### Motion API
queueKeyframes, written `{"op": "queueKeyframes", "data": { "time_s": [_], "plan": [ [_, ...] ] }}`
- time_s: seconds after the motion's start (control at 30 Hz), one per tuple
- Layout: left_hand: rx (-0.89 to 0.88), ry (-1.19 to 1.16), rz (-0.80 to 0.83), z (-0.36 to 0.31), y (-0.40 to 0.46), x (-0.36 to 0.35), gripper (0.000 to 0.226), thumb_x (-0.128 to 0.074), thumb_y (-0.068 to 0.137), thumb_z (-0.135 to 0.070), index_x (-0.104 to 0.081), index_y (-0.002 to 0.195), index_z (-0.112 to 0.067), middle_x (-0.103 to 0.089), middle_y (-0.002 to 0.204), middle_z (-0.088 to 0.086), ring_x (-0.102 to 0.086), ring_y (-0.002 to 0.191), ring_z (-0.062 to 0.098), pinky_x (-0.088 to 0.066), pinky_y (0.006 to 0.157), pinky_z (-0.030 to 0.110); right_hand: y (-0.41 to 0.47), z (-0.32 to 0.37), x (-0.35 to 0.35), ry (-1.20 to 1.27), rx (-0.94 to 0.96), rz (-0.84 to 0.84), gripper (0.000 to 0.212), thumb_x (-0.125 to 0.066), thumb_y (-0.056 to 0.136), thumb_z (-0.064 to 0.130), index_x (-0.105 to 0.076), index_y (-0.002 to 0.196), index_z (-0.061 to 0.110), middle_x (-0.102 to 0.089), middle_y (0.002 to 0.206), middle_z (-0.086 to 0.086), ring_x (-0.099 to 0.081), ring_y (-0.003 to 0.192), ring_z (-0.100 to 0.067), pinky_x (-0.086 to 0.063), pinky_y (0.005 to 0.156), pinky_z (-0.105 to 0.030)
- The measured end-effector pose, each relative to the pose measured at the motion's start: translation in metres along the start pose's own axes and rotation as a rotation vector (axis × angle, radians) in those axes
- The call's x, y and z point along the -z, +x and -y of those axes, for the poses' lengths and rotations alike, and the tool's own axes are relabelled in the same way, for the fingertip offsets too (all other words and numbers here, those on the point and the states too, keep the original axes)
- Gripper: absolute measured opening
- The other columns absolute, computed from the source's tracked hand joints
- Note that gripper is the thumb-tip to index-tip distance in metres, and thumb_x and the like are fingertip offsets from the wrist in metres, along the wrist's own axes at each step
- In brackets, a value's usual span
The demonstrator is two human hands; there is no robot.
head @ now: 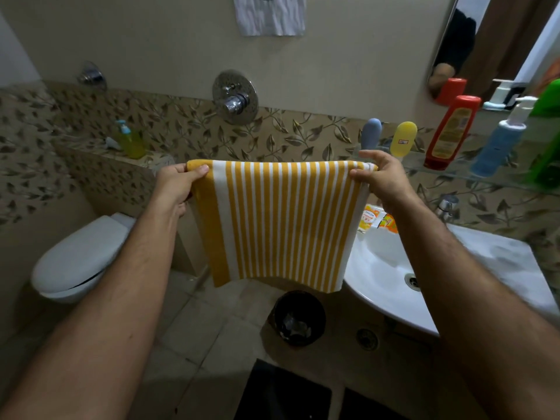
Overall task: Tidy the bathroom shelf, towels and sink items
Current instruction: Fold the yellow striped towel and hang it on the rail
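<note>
A yellow-and-white striped towel [278, 222] hangs flat in front of me, folded over at its top edge. My left hand [177, 183] grips its top left corner, thumb on the front. My right hand [381, 180] pinches the top right corner. The towel's lower edge hangs above the floor, beside the white sink [381, 268]. On the glass shelf [448, 174] to the right stand a grey-blue bottle [371, 133], a yellow bottle [403, 139], a red bottle [451, 131], a blue pump bottle [500, 140] and a green bottle [545, 137].
A white toilet [78, 262] with its lid down stands at the left. A black bin [298, 318] sits on the floor below the towel. Small orange packets [375, 219] lie at the sink's back edge. A green soap dispenser [130, 140] stands on the tiled ledge. A mirror [497, 43] hangs above the shelf.
</note>
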State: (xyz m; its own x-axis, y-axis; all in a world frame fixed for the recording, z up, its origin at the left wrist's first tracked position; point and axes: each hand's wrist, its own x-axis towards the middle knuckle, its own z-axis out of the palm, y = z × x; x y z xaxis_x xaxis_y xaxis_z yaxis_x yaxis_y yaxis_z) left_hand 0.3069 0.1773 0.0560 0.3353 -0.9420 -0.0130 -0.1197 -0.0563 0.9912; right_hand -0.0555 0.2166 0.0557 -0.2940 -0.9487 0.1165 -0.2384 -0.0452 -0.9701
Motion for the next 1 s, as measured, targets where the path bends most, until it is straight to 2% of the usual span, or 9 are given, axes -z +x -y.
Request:
{"op": "queueKeyframes", "data": {
  "time_s": [0.13,0.3,0.37,0.53,0.6,0.7,0.83,0.93,1.0],
  "plan": [
    [-0.104,0.097,-0.01,-0.007,0.003,-0.002,0.027,-0.072,0.085,-0.03,-0.069,0.106,-0.014,-0.069,0.093,0.001,-0.065,0.092,0.019,-0.053,0.082,0.034,0.0,0.008,0.008,-0.259,0.231,-0.091,0.03,-0.074,0.085,0.021,-0.07,0.114,0.015,-0.069,0.107,0.0,-0.065,0.103,-0.017,-0.056,0.093,-0.041],
    [-0.273,0.28,-0.032,-0.016,0.001,-0.005,0.028,-0.07,0.084,-0.039,-0.069,0.1,-0.017,-0.069,0.093,0.002,-0.066,0.089,0.02,-0.056,0.081,0.038,-0.002,0.016,0.022,-0.777,0.396,-0.272,0.028,-0.064,0.09,0.042,-0.07,0.1,0.016,-0.071,0.099,-0.007,-0.064,0.09,-0.026,-0.051,0.07,-0.036],
    [-0.321,0.27,0.002,-0.019,-0.003,-0.01,0.021,-0.066,0.089,-0.037,-0.066,0.096,-0.017,-0.066,0.087,0.0,-0.063,0.082,0.016,-0.055,0.074,0.033,-0.002,0.02,0.027,-0.834,0.39,-0.283,0.03,-0.061,0.092,0.042,-0.069,0.099,0.014,-0.068,0.1,-0.01,-0.062,0.092,-0.028,-0.051,0.072,-0.038],
    [-0.381,-0.016,0.111,-0.026,-0.01,-0.018,0.01,-0.058,0.096,-0.023,-0.055,0.087,-0.024,-0.06,0.084,-0.004,-0.058,0.074,0.006,-0.053,0.061,0.017,-0.004,0.029,0.043,-0.394,0.299,-0.064,0.02,-0.062,0.094,0.032,-0.063,0.102,0.014,-0.051,0.106,-0.006,-0.052,0.095,-0.014,-0.045,0.081,-0.032],
    [-0.38,-0.094,0.139,-0.029,-0.009,-0.018,0.012,-0.057,0.097,-0.022,-0.054,0.086,-0.024,-0.059,0.084,-0.002,-0.058,0.074,0.008,-0.053,0.065,0.022,-0.006,0.032,0.049,-0.148,0.267,0.049,0.013,-0.066,0.091,0.031,-0.061,0.088,0.019,-0.058,0.091,0.0,-0.058,0.083,-0.01,-0.047,0.075,-0.03],
    [-0.447,-0.084,0.118,-0.035,-0.009,-0.022,0.014,-0.058,0.096,-0.026,-0.052,0.083,-0.026,-0.057,0.082,-0.003,-0.055,0.073,0.01,-0.052,0.069,0.03,-0.008,0.04,0.06,0.08,0.25,0.09,0.027,-0.08,0.073,0.041,-0.063,0.078,0.021,-0.062,0.079,0.002,-0.062,0.075,-0.012,-0.051,0.067,-0.029],
    [-0.614,0.025,-0.043,-0.044,-0.016,-0.034,0.021,-0.057,0.097,-0.028,-0.045,0.079,-0.024,-0.047,0.073,-0.01,-0.045,0.063,-0.001,-0.041,0.059,0.019,-0.01,0.052,0.07,0.177,0.252,0.111,0.04,-0.083,0.061,0.042,-0.063,0.084,0.017,-0.067,0.085,-0.005,-0.068,0.078,-0.018,-0.059,0.068,-0.032],
    [-0.684,-0.015,-0.07,-0.061,-0.019,-0.044,0.026,-0.055,0.098,-0.029,-0.041,0.076,-0.026,-0.043,0.071,-0.011,-0.044,0.055,-0.008,-0.038,0.054,0.008,0.001,0.074,0.082,0.236,0.318,0.065,0.029,-0.077,0.075,0.027,-0.059,0.096,0.017,-0.064,0.092,-0.003,-0.069,0.078,-0.013,-0.059,0.07,-0.03],
    [-0.671,-0.079,-0.059,-0.078,-0.018,-0.053,0.024,-0.054,0.098,-0.03,-0.043,0.077,-0.027,-0.046,0.073,-0.011,-0.046,0.059,-0.007,-0.042,0.056,0.009,0.012,0.087,0.093,0.297,0.315,0.078,0.04,-0.074,0.084,0.02,-0.054,0.118,0.017,-0.064,0.108,-0.005,-0.072,0.088,-0.013,-0.059,0.073,-0.03]
  ]
}}
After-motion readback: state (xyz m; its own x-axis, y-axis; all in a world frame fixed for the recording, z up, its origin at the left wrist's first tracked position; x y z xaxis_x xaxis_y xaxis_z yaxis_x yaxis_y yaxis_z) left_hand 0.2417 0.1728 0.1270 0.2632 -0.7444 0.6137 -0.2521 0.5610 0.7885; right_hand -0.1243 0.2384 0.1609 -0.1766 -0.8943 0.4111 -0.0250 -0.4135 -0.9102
